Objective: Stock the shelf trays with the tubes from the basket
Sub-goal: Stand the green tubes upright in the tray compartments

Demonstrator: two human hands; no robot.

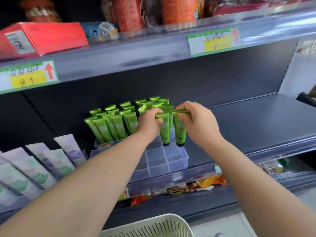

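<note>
Two green tubes hang cap-down over the clear tray (177, 161) on the shelf. The left hand (148, 123) pinches the left tube (165, 132) by its flat top. The right hand (201, 124) pinches the right tube (180, 134).

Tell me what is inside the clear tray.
The tray's back cells hold green tubes; its front right cells show nothing. The left arm covers the front left cells.
</note>
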